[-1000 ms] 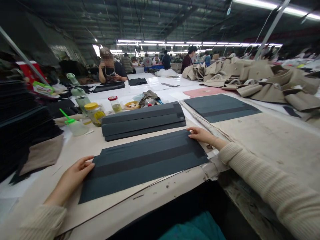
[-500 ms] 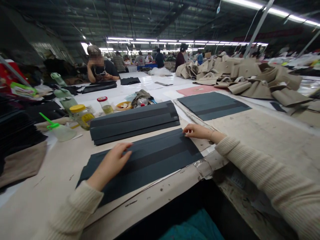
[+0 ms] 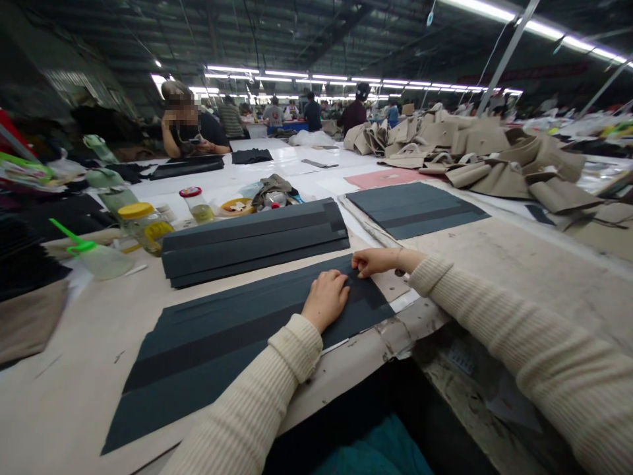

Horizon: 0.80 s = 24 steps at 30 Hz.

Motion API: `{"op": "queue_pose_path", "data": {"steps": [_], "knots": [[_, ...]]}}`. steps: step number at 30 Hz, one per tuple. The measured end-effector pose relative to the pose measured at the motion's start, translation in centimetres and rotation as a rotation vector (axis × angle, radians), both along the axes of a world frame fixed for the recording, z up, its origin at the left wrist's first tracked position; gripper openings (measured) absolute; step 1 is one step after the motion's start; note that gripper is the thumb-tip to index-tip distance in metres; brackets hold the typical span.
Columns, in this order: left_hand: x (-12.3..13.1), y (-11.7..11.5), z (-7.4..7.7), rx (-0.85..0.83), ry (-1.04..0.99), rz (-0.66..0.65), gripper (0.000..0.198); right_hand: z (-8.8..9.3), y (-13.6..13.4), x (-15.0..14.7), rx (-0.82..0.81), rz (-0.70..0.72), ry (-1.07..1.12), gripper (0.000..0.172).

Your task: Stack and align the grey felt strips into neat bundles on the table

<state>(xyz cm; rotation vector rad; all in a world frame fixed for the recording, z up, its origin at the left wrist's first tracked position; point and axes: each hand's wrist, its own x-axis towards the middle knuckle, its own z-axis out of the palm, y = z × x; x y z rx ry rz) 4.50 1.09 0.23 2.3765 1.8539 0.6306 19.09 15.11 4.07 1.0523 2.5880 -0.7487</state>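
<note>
A dark blue-green fabric panel (image 3: 208,356) with a darker strip along it lies flat on the paper-covered table (image 3: 74,396) before me. My left hand (image 3: 326,298) rests palm down on its right part, fingers slightly bent and touching the cloth. At the panel's upper right corner my right hand (image 3: 372,261) is closed, its fingertips pinched at the dark strip; what they hold is too small to make out. Behind the panel lies a folded stack of the same dark fabric (image 3: 257,241). Another flat dark panel (image 3: 418,210) is at the back right.
Glass jars (image 3: 143,227), a squeeze bottle with a green spout (image 3: 101,258) and a small yellow bowl (image 3: 237,206) stand at the back left. Beige pieces (image 3: 509,152) are heaped at the back right. A person (image 3: 190,125) leans on the far table.
My left hand has moved right across the panel and come down near my right hand. The right hand's fingers have closed more at the corner. The view has shifted slightly.
</note>
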Motion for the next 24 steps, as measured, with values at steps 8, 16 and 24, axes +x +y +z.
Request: {"op": "queue_pose_path", "data": {"steps": [8,16,24], "knots": [[0.2,0.0,0.1,-0.016,0.091,0.025,0.035,0.3,0.8,-0.4,-0.07,0.068,0.012,0.01],[0.4,0.2,0.4,-0.053,0.085,0.059,0.036,0.5,0.8,-1.0,-0.041,0.069,-0.044,0.022],[0.3,2.0,0.9,-0.163,0.056,0.09,0.032,0.7,1.6,-1.6,-0.082,0.158,-0.116,0.013]]}}
